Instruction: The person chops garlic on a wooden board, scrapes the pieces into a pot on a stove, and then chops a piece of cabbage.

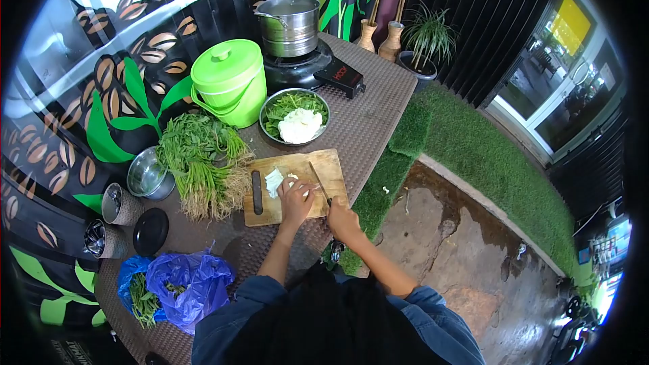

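Observation:
My right hand (pixel 343 222) is wrapped round the handle of a knife (pixel 320 182), whose blade points up and left over the wooden cutting board (pixel 270 214). Beside the blade, my left hand (pixel 295 201) rests on the board with its fingers bent over pale chopped pieces (pixel 274 182); whether it grips any of them is hidden. Above the board stands a metal bowl (pixel 268 136) holding cut greens (pixel 292 102) and a white heap (pixel 300 126). A large bunch of leafy greens with roots (pixel 203 162) lies left of the board.
A lidded green bucket (pixel 230 84) stands behind the bowl, near a steel pot (pixel 289 27) on a black stove (pixel 297 67). Left are an empty metal bowl (pixel 150 174), woven cups (pixel 122 204), a black lid (pixel 151 232) and blue plastic bags (pixel 189 284). The table's edge runs along the right.

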The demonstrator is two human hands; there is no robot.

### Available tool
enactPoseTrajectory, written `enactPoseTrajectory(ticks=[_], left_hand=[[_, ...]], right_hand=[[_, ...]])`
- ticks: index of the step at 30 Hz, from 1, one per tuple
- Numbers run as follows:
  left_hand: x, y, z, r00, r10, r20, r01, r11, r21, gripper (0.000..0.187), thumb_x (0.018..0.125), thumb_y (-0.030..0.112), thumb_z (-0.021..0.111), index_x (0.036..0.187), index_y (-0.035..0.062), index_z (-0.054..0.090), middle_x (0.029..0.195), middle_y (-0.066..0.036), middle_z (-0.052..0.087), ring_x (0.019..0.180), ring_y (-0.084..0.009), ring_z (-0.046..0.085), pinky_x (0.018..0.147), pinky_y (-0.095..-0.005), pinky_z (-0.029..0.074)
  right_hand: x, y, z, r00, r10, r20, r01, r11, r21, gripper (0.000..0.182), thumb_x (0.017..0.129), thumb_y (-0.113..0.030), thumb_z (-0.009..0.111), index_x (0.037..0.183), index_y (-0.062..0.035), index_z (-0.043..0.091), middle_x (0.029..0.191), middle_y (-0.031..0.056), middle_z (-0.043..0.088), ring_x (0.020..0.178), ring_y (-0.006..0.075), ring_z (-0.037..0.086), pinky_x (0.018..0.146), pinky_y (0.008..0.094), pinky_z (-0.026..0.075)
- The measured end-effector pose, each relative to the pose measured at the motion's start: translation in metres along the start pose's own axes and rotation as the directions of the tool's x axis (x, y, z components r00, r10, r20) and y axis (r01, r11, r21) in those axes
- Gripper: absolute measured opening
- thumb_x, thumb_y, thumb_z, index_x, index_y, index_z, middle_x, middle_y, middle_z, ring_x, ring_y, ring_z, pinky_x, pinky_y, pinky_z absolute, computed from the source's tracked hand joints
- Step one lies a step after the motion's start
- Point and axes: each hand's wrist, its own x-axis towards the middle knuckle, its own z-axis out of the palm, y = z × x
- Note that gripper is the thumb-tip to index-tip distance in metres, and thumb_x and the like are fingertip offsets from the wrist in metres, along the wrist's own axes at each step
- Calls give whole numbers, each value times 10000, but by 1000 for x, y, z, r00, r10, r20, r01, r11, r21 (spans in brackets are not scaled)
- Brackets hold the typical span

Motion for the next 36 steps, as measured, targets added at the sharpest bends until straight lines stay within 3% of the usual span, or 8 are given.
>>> enactPoseTrajectory(ticks=[11,13,19,25,28,31,33,36], left_hand=[[0,2,-3,1000,-20,5,20,1000,-13,128,769,128,687,883,154,738,955,29,656,1061,-243,467,956,-421,288],[0,5,-5,1000,-20,15,20,1000,-18,133,770,127,686,888,157,739,958,29,657,1063,-242,465,958,-420,287],[0,5,-5,999,-46,4,46,998,-32,123,762,125,688,877,128,732,960,13,647,1053,-239,482,963,-414,292],[0,5,-8,1000,-25,13,26,999,-31,132,764,126,691,886,141,738,955,20,658,1052,-241,472,948,-406,301],[-2,5,-6,999,-43,5,43,998,-41,145,756,121,687,887,151,742,953,22,657,1051,-227,485,958,-406,297],[0,3,-6,999,-30,-24,29,999,-42,146,753,124,690,888,145,743,941,23,661,1049,-229,485,958,-406,297],[-1,2,-7,999,-33,2,34,998,-57,146,754,129,691,889,139,744,939,25,664,1047,-229,485,961,-404,297],[0,4,-8,999,-45,2,45,997,-57,142,750,129,700,884,133,746,952,29,670,1044,-229,487,965,-402,296]], right_hand=[[4,-5,9,999,32,7,-33,998,49,359,968,-307,424,1103,26,425,877,289,643,853,455,642,735,528,513],[8,-9,20,993,102,52,-103,995,11,365,966,-311,425,1102,28,419,890,293,638,850,456,642,722,528,516],[12,-6,-1,999,1,52,-3,1000,26,340,958,-290,430,1059,34,415,873,304,638,866,451,645,734,522,520],[11,-16,10,993,108,56,-110,993,33,346,954,-292,447,1062,37,424,887,310,638,873,457,641,745,524,517],[12,-11,4,997,65,32,-67,997,35,336,959,-290,440,1067,27,420,874,312,640,864,457,645,740,529,520],[3,-12,14,999,35,-39,-36,999,-35,287,935,-250,462,1039,17,447,782,258,663,759,413,677,660,473,556],[6,-15,31,989,151,-6,-151,988,-11,335,956,-296,446,1078,16,431,830,292,648,814,454,653,706,529,529],[17,-13,22,997,77,-10,-77,997,-1,332,950,-289,450,1068,21,439,834,288,649,809,451,653,702,528,528]])
